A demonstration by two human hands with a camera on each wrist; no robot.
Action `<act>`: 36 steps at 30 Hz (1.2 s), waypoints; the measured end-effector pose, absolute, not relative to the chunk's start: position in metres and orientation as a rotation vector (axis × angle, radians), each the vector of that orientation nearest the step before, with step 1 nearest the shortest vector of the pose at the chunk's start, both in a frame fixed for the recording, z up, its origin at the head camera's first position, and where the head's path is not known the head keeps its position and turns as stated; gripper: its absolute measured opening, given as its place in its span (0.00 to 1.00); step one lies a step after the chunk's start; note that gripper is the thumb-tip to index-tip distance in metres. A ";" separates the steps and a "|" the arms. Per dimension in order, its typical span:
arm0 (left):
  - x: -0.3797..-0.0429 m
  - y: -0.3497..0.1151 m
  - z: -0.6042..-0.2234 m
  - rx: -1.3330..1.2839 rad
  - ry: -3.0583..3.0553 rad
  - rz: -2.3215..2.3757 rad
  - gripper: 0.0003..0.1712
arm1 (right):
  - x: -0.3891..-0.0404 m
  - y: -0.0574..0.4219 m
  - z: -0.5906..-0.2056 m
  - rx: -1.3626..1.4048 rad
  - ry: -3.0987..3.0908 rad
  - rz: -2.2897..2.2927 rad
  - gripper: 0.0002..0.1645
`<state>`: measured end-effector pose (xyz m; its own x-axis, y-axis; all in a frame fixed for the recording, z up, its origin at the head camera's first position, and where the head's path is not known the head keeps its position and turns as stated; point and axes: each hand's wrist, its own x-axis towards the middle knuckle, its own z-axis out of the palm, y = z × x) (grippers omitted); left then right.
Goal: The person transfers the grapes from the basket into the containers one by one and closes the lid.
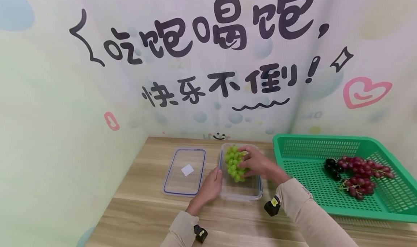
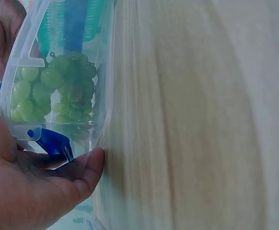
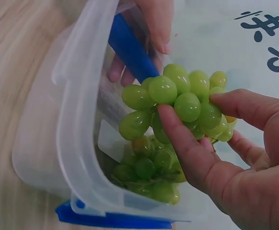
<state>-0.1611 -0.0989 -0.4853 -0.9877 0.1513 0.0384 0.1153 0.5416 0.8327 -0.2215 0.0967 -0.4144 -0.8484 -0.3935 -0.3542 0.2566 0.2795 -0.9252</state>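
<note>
A clear plastic food container (image 1: 242,192) with blue latches stands uncovered on the table. My right hand (image 1: 255,162) holds a bunch of green grapes (image 3: 177,98) at the container's opening, thumb on one side and fingers on the other. Lower down, more green grapes (image 3: 151,170) with a bit of stem lie inside; through the clear wall, green grapes (image 2: 53,91) also show in the left wrist view. At the container's left side, my left hand (image 1: 211,183) grips the wall beside a blue latch (image 2: 53,143), its fingers low along the outside.
Left of the container lies a clear lid (image 1: 176,182) with a blue seal and a white square label (image 1: 187,170). A green plastic basket (image 1: 299,183) on the right holds red grapes (image 1: 358,187) and dark grapes (image 1: 332,168). A printed wall hanging (image 1: 208,127) rises behind the wooden table (image 1: 140,203).
</note>
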 end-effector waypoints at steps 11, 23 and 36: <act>-0.162 -0.100 -0.487 0.245 2.713 1.472 0.19 | -0.222 0.089 -0.424 -0.067 2.045 -1.614 0.35; -0.164 -0.101 -0.489 0.231 2.689 1.458 0.21 | -0.217 0.079 -0.431 -0.112 2.201 -1.538 0.35; -0.163 -0.101 -0.488 0.210 2.691 1.455 0.21 | -0.214 0.074 -0.434 -0.109 2.302 -1.458 0.36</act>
